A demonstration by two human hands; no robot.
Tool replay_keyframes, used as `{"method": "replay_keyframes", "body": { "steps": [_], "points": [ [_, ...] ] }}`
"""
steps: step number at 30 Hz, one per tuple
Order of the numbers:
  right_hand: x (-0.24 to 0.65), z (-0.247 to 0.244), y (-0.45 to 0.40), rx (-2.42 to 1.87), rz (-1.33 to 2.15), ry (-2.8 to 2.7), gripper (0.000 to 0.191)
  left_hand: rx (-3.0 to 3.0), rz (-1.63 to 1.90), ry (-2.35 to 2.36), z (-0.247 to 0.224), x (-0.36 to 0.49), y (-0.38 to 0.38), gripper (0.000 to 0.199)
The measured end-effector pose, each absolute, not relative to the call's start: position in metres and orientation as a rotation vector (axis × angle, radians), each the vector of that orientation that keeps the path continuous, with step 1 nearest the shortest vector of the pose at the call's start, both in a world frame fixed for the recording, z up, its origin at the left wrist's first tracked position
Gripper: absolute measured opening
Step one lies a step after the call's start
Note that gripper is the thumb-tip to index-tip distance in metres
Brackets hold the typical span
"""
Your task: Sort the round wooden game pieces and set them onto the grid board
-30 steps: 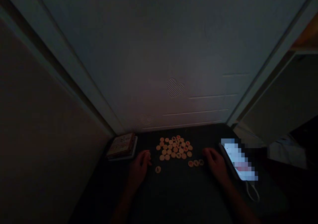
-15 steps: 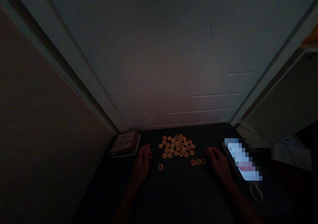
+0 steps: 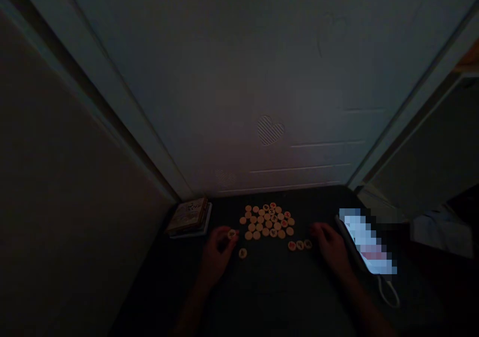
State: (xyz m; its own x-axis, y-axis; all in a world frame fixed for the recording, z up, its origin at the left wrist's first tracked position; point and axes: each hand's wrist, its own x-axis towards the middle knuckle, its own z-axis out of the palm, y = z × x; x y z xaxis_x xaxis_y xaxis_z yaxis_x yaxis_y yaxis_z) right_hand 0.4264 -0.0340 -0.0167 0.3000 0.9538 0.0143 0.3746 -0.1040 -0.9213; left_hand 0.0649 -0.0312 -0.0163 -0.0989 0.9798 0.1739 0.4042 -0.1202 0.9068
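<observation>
Left grip [image 3: 220, 253], nearly closed, pinches a marked disc [image 3: 232, 234], seemingly so its face shows, near the disc pile [image 3: 268, 224]; right grip [image 3: 331, 243] half-curls, maybe empty, I can't tell, beside three discs [image 3: 300, 246] lined up, perhaps kept separate.

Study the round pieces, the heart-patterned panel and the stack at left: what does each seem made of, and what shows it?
Round pieces: probably matt wood, judging by their pale tan faces, though plastic is possible. Panel: perhaps painted board, its even surface broken by shallow relief. Stack: likely paper or card, from its printed top; finish unclear.
</observation>
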Motion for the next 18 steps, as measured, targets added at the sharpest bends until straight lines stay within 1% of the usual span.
{"method": "replay_keyframes", "body": {
  "steps": [5, 13, 18],
  "points": [
    [0.426, -0.017, -0.033, -1.654, 0.804, -1.216, 0.050, 1.818, 1.005, 1.501, -0.020, 0.074, -0.045, 0.031],
    [0.425, -0.012, -0.034, -1.682, 0.831, -1.220, 0.049, 2.147, 0.849, 1.368, -0.004, 0.076, -0.044, 0.032],
    [0.424, -0.009, -0.035, -1.680, 0.823, -1.208, 0.052, 2.219, 0.780, 1.374, -0.002, 0.077, -0.041, 0.022]
  ]
}}
